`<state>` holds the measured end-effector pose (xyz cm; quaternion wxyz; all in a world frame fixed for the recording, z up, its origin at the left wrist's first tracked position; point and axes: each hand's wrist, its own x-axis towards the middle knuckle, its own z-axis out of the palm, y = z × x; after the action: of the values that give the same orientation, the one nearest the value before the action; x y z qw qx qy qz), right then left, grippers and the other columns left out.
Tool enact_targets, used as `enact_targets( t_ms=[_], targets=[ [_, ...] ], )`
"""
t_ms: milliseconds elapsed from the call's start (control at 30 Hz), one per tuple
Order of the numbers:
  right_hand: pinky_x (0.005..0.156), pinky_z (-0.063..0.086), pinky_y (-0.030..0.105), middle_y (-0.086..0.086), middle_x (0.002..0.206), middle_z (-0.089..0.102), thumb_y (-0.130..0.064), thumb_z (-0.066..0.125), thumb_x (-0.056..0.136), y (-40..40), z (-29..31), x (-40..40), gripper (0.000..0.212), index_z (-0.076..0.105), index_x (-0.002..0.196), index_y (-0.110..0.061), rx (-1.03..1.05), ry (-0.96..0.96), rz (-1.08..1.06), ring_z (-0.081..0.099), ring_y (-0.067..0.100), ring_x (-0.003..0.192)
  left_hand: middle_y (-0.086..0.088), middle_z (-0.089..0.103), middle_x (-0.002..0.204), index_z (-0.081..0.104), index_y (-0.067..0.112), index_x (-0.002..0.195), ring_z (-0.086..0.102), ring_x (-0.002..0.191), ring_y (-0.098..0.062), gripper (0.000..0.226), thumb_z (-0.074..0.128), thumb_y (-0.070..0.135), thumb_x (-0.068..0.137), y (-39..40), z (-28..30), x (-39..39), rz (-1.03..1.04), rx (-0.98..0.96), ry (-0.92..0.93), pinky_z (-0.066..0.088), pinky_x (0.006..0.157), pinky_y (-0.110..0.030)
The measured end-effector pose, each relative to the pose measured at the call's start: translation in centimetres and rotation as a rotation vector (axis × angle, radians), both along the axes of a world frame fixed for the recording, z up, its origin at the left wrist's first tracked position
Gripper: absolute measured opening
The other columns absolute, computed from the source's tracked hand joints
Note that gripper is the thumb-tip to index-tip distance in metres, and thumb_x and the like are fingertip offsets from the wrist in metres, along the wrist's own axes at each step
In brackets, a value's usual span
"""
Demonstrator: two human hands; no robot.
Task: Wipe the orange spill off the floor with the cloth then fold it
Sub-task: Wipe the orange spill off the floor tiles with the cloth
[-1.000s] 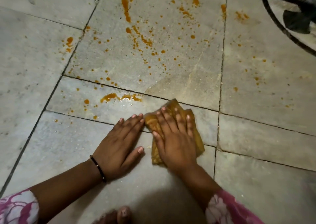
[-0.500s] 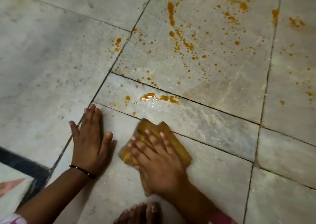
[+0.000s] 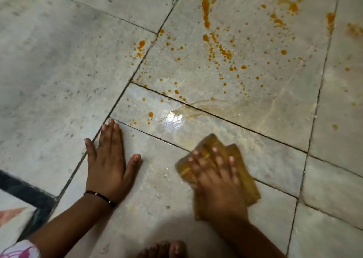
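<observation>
- right hand [image 3: 218,181] flat, straight fingers pressing yellow cloth [image 3: 243,181] on floor [image 3: 59,71]
- left hand [image 3: 107,159] flat on floor, fingers spread, holding nothing
- orange spill [image 3: 220,47] well beyond both hands' fingertips

Stone floor [image 3: 59,71] — orange spill [image 3: 222,49], cloth [image 3: 247,185], both hands flat.

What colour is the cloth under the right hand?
The cloth is yellow-brown, close to mustard, seen in the head view, the only view.
</observation>
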<state>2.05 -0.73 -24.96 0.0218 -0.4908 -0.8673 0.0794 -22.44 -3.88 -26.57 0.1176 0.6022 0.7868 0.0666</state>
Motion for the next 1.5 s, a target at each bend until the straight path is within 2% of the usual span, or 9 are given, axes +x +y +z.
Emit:
enact_targets(
  t_ms=[167, 333, 500, 700, 900, 1067, 1233, 1367, 1500],
  targets=[
    [0.113, 0.007, 0.048, -0.006, 0.142, 0.049, -0.044, 0.066, 0.076, 6.0, -1.2, -6.6, 0.066, 0.049, 0.136, -0.024, 0.027, -0.002, 0.168, 0.030, 0.025, 0.140, -0.010, 0.003, 0.159, 0.005, 0.007, 0.151, -0.002, 0.146, -0.015, 0.080, 0.011, 0.060, 0.091, -0.1, -0.3, -0.1, -0.003, -0.009, 0.016, -0.009, 0.116, -0.048],
    [0.115, -0.001, 0.041, -0.007, 0.151, 0.036, -0.049, 0.026, 0.092, 13.9, -0.7, 1.9, 0.056, 0.038, 0.143, -0.030, -0.052, 0.016, -0.113, 0.016, 0.021, 0.144, -0.010, 0.001, 0.159, 0.007, 0.005, 0.150, 0.000, 0.147, -0.022, 0.081, 0.014, 0.060, 0.092, -0.1, 0.1, 0.3, -0.031, 0.029, -0.029, -0.010, 0.116, -0.045],
    [0.116, 0.005, 0.047, -0.003, 0.155, 0.028, -0.045, 0.023, 0.096, 6.7, 0.3, 7.0, 0.055, 0.027, 0.148, -0.028, -0.044, -0.041, -0.254, 0.015, 0.026, 0.145, -0.013, 0.001, 0.159, 0.005, 0.004, 0.150, -0.003, 0.147, -0.024, 0.085, 0.032, 0.058, 0.090, 1.5, 1.2, 6.0, -0.210, 0.102, -0.226, -0.001, 0.117, -0.043],
    [0.112, 0.015, 0.052, -0.003, 0.146, 0.045, -0.042, 0.031, 0.093, 9.2, -0.4, 0.9, 0.053, 0.044, 0.141, -0.023, 0.003, -0.048, 0.232, 0.031, 0.026, 0.140, -0.018, 0.007, 0.157, 0.013, -0.001, 0.148, 0.004, 0.146, -0.029, 0.089, 0.031, 0.063, 0.089, 3.8, -0.3, 8.7, -0.436, 0.024, -0.010, 0.006, 0.116, -0.047],
    [0.116, 0.002, 0.047, -0.005, 0.155, 0.028, -0.048, 0.022, 0.094, 20.0, -0.4, 7.0, 0.058, 0.029, 0.148, -0.028, -0.070, -0.079, 0.176, 0.013, 0.022, 0.145, -0.016, 0.012, 0.157, 0.019, 0.001, 0.148, 0.008, 0.146, -0.028, 0.086, 0.023, 0.064, 0.090, 3.8, -0.8, 9.1, -0.448, -0.042, 0.083, 0.012, 0.114, -0.052],
    [0.114, 0.009, 0.052, 0.002, 0.155, 0.029, -0.045, 0.022, 0.098, 11.7, 1.0, 15.9, 0.055, 0.021, 0.149, -0.025, -0.042, -0.172, 0.208, 0.012, 0.027, 0.145, -0.018, 0.013, 0.157, 0.022, -0.001, 0.146, 0.009, 0.146, -0.029, 0.086, 0.017, 0.064, 0.091, 3.9, -0.5, 9.5, -0.437, -0.091, 0.082, 0.012, 0.114, -0.053],
    [0.113, 0.010, 0.051, -0.004, 0.152, 0.032, -0.044, 0.027, 0.096, 9.3, -0.2, 7.8, 0.053, 0.032, 0.146, -0.025, -0.043, -0.090, 0.425, 0.018, 0.024, 0.143, -0.018, 0.013, 0.157, 0.021, -0.001, 0.147, 0.009, 0.146, -0.029, 0.086, 0.020, 0.063, 0.091, 3.8, -0.5, 9.4, -0.439, -0.081, 0.089, 0.012, 0.114, -0.053],
    [0.115, 0.000, 0.044, -0.007, 0.152, 0.034, -0.047, 0.022, 0.094, 14.6, -0.8, 4.8, 0.056, 0.033, 0.146, -0.029, -0.070, -0.014, 0.066, 0.018, 0.021, 0.144, -0.016, 0.013, 0.157, 0.020, 0.001, 0.148, 0.008, 0.146, -0.026, 0.085, 0.022, 0.063, 0.090, 4.0, -0.5, 9.4, -0.442, -0.063, 0.056, 0.008, 0.116, -0.048],
    [0.115, 0.005, 0.049, -0.004, 0.152, 0.033, -0.043, 0.022, 0.094, 11.0, -0.3, 5.7, 0.055, 0.035, 0.145, -0.027, -0.022, 0.036, -0.160, 0.022, 0.027, 0.143, -0.012, 0.007, 0.158, 0.017, 0.004, 0.149, 0.001, 0.145, -0.022, 0.080, 0.026, 0.058, 0.091, 3.2, 1.0, 8.2, -0.333, 0.006, -0.077, 0.001, 0.116, -0.042]
  ],
)
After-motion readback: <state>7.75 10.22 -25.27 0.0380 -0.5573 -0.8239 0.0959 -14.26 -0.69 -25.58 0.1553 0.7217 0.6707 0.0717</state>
